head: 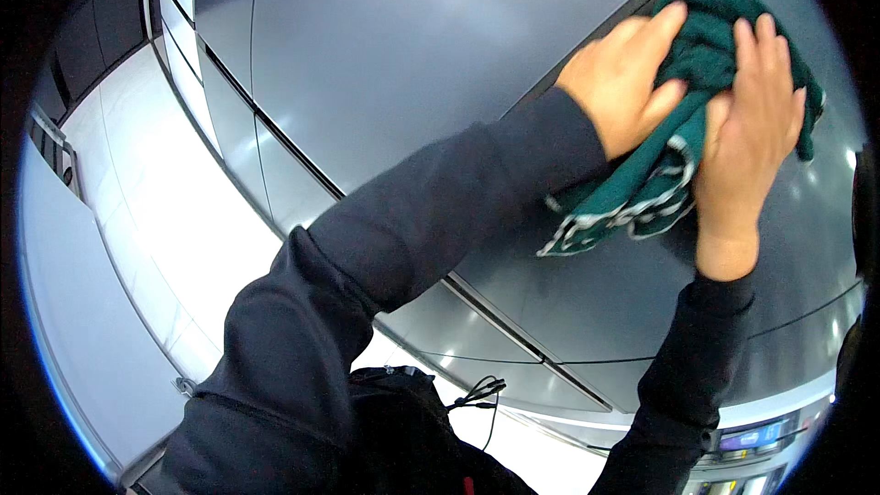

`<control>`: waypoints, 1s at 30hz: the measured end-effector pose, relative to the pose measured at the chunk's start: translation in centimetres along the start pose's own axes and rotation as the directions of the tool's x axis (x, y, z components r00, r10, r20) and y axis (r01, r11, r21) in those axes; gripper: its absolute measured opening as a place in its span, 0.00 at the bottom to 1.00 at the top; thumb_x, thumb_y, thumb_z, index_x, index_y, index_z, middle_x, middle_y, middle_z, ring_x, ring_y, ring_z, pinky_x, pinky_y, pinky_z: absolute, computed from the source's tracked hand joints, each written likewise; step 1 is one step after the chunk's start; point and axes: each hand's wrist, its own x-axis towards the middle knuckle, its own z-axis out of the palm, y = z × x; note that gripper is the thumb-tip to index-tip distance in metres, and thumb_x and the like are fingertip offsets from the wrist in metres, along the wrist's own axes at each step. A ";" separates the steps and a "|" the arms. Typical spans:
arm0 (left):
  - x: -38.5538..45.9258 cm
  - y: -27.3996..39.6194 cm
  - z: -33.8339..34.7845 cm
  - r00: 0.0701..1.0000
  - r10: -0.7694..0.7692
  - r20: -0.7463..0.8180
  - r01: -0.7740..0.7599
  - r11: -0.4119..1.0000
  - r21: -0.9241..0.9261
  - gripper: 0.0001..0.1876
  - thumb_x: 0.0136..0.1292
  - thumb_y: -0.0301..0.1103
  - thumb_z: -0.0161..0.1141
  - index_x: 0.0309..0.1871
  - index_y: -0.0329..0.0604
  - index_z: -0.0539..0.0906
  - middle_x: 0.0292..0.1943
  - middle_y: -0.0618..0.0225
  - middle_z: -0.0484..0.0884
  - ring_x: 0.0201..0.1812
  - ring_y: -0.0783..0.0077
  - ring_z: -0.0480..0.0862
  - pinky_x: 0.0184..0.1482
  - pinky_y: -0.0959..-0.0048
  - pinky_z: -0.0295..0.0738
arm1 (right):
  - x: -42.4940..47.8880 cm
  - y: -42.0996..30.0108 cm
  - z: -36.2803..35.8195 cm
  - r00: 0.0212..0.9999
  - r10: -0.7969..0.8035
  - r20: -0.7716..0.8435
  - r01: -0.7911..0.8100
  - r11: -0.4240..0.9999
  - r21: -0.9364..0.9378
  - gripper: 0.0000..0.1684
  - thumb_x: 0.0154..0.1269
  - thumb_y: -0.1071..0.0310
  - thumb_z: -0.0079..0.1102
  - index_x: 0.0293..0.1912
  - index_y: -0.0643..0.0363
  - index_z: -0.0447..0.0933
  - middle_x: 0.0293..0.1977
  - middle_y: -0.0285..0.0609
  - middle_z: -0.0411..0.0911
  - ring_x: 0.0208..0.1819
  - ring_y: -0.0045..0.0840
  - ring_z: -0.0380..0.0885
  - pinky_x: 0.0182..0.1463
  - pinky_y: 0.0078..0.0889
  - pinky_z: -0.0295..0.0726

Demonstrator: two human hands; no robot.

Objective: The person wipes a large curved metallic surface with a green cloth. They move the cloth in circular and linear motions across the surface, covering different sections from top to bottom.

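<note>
A dark green cloth (708,55) with a pale stitched edge is bunched against a glossy grey panel surface (385,48). My left hand (625,79) lies on the cloth's left side, its thumb and fingers bent over the folds. On the right side, my right hand (749,110) holds the cloth against the surface with its fingers extended. A loose corner of the fabric hangs down between my wrists. The part of the cloth beneath both palms is hidden.
A dark seam (543,82) runs diagonally behind my left wrist. A dark groove with a metal edge (302,161) crosses the lower panels. Bright white flooring (151,192) lies at left, beside a pale flat panel (82,302). Thin black cables (481,388) hang at my chest.
</note>
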 end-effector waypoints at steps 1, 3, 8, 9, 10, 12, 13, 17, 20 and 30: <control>-1.4 0.2 -0.4 0.996 -0.071 0.057 0.073 0.996 -0.043 0.33 0.56 0.30 0.57 0.65 0.33 0.60 0.48 0.45 0.73 0.49 0.48 0.75 0.51 0.63 0.71 | -0.8 -0.9 -0.2 0.999 0.005 0.047 -0.005 1.000 0.000 0.30 0.55 0.70 0.44 0.61 0.53 0.65 0.63 0.40 0.62 0.67 0.31 0.58 0.68 0.49 0.48; -4.2 0.2 -1.6 0.976 -0.165 0.140 0.175 0.983 -0.060 0.34 0.56 0.28 0.56 0.66 0.34 0.57 0.53 0.45 0.71 0.53 0.48 0.73 0.54 0.64 0.69 | -2.3 -3.2 -0.4 0.989 0.036 0.141 -0.038 0.999 0.013 0.31 0.54 0.70 0.45 0.61 0.54 0.65 0.64 0.41 0.62 0.67 0.33 0.58 0.68 0.49 0.48; -11.5 0.3 -4.1 0.900 -0.331 0.282 0.354 0.935 -0.033 0.38 0.52 0.25 0.55 0.68 0.35 0.54 0.59 0.45 0.65 0.58 0.47 0.69 0.58 0.64 0.66 | -7.2 -7.9 -0.5 0.955 0.000 0.297 -0.036 0.993 0.114 0.32 0.53 0.69 0.48 0.61 0.55 0.63 0.64 0.45 0.61 0.67 0.37 0.58 0.68 0.49 0.45; -13.3 0.0 -4.5 0.909 -0.325 0.260 0.336 0.942 0.005 0.38 0.53 0.27 0.58 0.68 0.38 0.55 0.56 0.46 0.66 0.54 0.46 0.71 0.54 0.62 0.69 | -8.4 -9.0 -0.3 0.947 -0.020 0.322 -0.024 0.991 0.133 0.32 0.53 0.68 0.49 0.61 0.55 0.63 0.64 0.45 0.62 0.67 0.36 0.58 0.68 0.50 0.44; -15.0 0.1 -4.6 0.901 -0.341 0.266 0.354 0.935 0.000 0.38 0.52 0.26 0.58 0.67 0.37 0.55 0.57 0.46 0.66 0.54 0.46 0.70 0.55 0.62 0.68 | -9.8 -9.9 -0.3 0.940 -0.029 0.341 -0.020 0.990 0.141 0.31 0.54 0.68 0.48 0.61 0.55 0.63 0.63 0.44 0.62 0.67 0.35 0.57 0.68 0.50 0.43; -18.2 -0.3 -6.0 0.882 -0.382 0.275 0.385 0.922 0.043 0.37 0.51 0.25 0.57 0.67 0.36 0.55 0.57 0.45 0.65 0.55 0.45 0.70 0.56 0.61 0.67 | -12.0 -12.7 0.0 0.916 -0.034 0.400 -0.052 0.977 0.205 0.30 0.56 0.66 0.47 0.61 0.54 0.64 0.63 0.43 0.62 0.67 0.34 0.57 0.69 0.49 0.40; -19.7 -0.3 -6.3 0.872 -0.400 0.282 0.405 0.913 0.046 0.37 0.51 0.25 0.56 0.67 0.36 0.56 0.57 0.45 0.65 0.55 0.45 0.70 0.57 0.61 0.66 | -13.2 -13.8 0.0 0.912 -0.058 0.407 -0.021 0.982 0.187 0.29 0.58 0.66 0.46 0.61 0.54 0.64 0.63 0.42 0.62 0.67 0.33 0.57 0.70 0.47 0.36; -25.7 -0.8 -8.0 0.781 -0.528 0.333 0.503 0.848 0.165 0.36 0.52 0.27 0.57 0.66 0.35 0.56 0.57 0.44 0.65 0.56 0.45 0.69 0.58 0.61 0.66 | -17.5 -18.0 0.6 0.881 -0.141 0.452 0.026 0.968 0.251 0.28 0.61 0.62 0.43 0.62 0.53 0.64 0.64 0.38 0.62 0.68 0.28 0.54 0.71 0.44 0.28; -29.4 -1.5 -9.1 0.691 -0.611 0.387 0.538 0.792 0.288 0.38 0.52 0.30 0.60 0.65 0.33 0.55 0.58 0.43 0.64 0.57 0.45 0.68 0.58 0.60 0.65 | -19.8 -20.3 1.1 0.844 -0.232 0.483 0.060 0.937 0.345 0.30 0.58 0.63 0.49 0.62 0.53 0.65 0.63 0.39 0.62 0.68 0.30 0.53 0.71 0.44 0.31; -32.8 1.2 -9.7 0.560 -0.767 0.312 0.593 0.635 0.496 0.39 0.43 0.24 0.62 0.61 0.30 0.57 0.63 0.35 0.54 0.62 0.37 0.61 0.63 0.57 0.61 | -25.3 -22.8 1.0 0.778 -0.344 0.525 0.081 0.885 0.459 0.28 0.62 0.65 0.41 0.63 0.50 0.64 0.66 0.28 0.57 0.69 0.18 0.50 0.69 0.29 0.39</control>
